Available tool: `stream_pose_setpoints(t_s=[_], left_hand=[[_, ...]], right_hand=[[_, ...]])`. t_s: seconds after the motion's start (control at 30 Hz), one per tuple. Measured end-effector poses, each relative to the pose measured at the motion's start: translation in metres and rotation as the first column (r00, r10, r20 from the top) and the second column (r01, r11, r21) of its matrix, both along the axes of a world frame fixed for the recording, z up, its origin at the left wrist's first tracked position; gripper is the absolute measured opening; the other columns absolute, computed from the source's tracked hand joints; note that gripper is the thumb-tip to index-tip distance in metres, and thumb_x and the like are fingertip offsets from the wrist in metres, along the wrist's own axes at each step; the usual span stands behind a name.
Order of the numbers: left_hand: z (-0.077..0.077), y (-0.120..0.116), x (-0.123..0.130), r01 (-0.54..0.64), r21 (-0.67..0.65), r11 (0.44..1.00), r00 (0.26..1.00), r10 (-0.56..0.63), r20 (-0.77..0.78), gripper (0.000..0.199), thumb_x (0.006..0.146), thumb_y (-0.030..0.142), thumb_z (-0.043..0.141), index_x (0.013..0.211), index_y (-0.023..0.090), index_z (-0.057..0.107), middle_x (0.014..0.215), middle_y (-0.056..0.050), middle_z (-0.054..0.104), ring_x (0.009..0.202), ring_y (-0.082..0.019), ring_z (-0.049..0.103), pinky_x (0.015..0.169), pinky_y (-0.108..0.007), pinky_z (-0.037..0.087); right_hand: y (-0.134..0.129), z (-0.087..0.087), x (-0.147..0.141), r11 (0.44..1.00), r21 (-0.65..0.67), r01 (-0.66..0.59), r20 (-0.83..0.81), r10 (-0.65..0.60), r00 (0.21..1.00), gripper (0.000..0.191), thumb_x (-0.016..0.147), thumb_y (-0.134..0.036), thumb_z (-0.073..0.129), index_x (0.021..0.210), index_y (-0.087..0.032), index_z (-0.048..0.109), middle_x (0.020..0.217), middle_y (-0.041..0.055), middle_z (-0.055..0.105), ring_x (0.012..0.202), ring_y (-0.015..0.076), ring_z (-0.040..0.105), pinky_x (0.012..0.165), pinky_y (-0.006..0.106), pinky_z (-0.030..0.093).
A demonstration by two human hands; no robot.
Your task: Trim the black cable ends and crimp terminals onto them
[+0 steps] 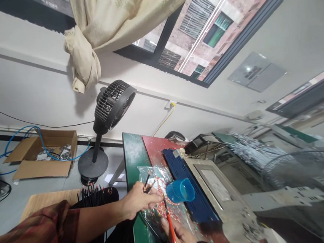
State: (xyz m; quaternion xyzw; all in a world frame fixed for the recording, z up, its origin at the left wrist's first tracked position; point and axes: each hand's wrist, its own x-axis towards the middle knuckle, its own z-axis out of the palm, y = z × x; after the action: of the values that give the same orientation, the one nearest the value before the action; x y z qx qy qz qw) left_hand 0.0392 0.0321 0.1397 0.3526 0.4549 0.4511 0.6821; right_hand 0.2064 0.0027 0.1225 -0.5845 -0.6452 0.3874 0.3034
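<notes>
My left hand (142, 199) is closed around black cables (147, 184) whose thin stripped ends point up and away from me. Close to it on the right, my right hand (181, 236) holds a tool with red-orange handles (172, 231); its dark tip is near the fingers of my left hand. Beneath both hands lies a clear plastic sheet (144, 171) strewn with small red and yellow bits (169, 212). A blue cup (180, 191) is tipped on its side just right of my left hand.
A grey machine (214, 183) with a dark blue plate (191, 191) occupies the table's right side. Black cables (91, 197) lie near my lap beside a wooden stool (51, 199). A fan (111, 105) and cardboard box (44, 167) stand beyond the green table edge (133, 149).
</notes>
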Motion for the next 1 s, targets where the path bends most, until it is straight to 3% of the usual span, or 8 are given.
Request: stream_pose_setpoints(t_s=[0.2,0.33,0.43,0.57,0.7,0.9,1.0], left_hand=[[-0.010,0.004,0.006,0.025,-0.027,0.999,1.000,-0.025,0.017,0.025,0.063,0.032,0.067,0.077,0.011,0.062,0.045,0.007,0.045,0.038,-0.003,0.027,0.040,-0.019,0.015],[-0.016,0.002,0.006,0.089,-0.059,0.994,0.985,-0.079,0.151,0.038,0.060,0.039,0.072,0.083,0.012,0.060,0.050,0.006,0.048,0.040,-0.002,0.027,0.042,-0.019,0.012],[-0.016,-0.003,0.005,0.140,-0.051,0.989,0.960,-0.123,0.250,0.045,0.055,0.040,0.076,0.085,0.011,0.059,0.051,0.008,0.044,0.042,-0.002,0.028,0.043,-0.019,0.013],[-0.012,-0.012,0.006,0.199,-0.027,0.980,0.951,-0.187,0.245,0.042,0.054,0.038,0.077,0.081,0.011,0.060,0.053,0.006,0.046,0.044,-0.003,0.034,0.043,-0.019,0.015],[-0.008,-0.018,0.008,0.216,0.002,0.976,0.945,-0.210,0.250,0.035,0.057,0.035,0.075,0.077,0.011,0.059,0.056,0.004,0.050,0.044,-0.003,0.037,0.042,-0.019,0.017],[-0.005,-0.019,0.008,0.173,-0.017,0.985,0.964,-0.166,0.209,0.030,0.058,0.035,0.072,0.069,0.012,0.057,0.047,0.006,0.045,0.042,-0.003,0.034,0.040,-0.018,0.018],[-0.004,-0.020,0.007,0.181,-0.019,0.983,0.965,-0.174,0.196,0.031,0.057,0.037,0.072,0.069,0.011,0.058,0.047,0.005,0.047,0.041,-0.003,0.035,0.040,-0.018,0.019]], right_hand=[[0.002,-0.004,0.002,0.998,-0.056,0.033,0.029,-0.032,0.999,0.051,0.062,-0.066,0.059,0.047,-0.018,0.049,0.044,-0.0038,0.036,0.046,0.0107,0.032,0.044,0.024,0.026],[0.003,-0.001,0.000,0.975,-0.163,0.153,-0.149,-0.178,0.973,0.051,0.060,-0.066,0.061,0.046,-0.019,0.047,0.038,-0.0054,0.034,0.037,0.0084,0.030,0.037,0.022,0.021],[0.005,0.004,0.001,0.953,-0.253,0.165,-0.329,-0.246,0.912,0.050,0.062,-0.067,0.060,0.054,-0.018,0.053,0.036,-0.0054,0.039,0.032,0.0079,0.033,0.034,0.021,0.023],[0.007,0.010,0.000,0.933,-0.345,0.099,-0.542,-0.284,0.791,0.044,0.057,-0.060,0.070,0.058,-0.019,0.055,0.041,-0.0047,0.046,0.036,0.0077,0.039,0.036,0.019,0.028],[0.002,0.013,-0.007,0.919,-0.379,0.110,-0.633,-0.344,0.694,0.037,0.059,-0.047,0.076,0.061,-0.019,0.053,0.050,-0.0044,0.052,0.043,0.0069,0.044,0.041,0.017,0.032],[-0.002,0.018,-0.012,0.932,-0.349,0.098,-0.553,-0.289,0.781,0.039,0.061,-0.049,0.074,0.058,-0.017,0.053,0.044,-0.0047,0.049,0.038,0.0061,0.040,0.038,0.018,0.028],[-0.003,0.023,-0.014,0.928,-0.366,0.075,-0.563,-0.285,0.776,0.038,0.063,-0.048,0.074,0.056,-0.017,0.052,0.043,-0.0048,0.048,0.037,0.0057,0.040,0.038,0.018,0.027]])
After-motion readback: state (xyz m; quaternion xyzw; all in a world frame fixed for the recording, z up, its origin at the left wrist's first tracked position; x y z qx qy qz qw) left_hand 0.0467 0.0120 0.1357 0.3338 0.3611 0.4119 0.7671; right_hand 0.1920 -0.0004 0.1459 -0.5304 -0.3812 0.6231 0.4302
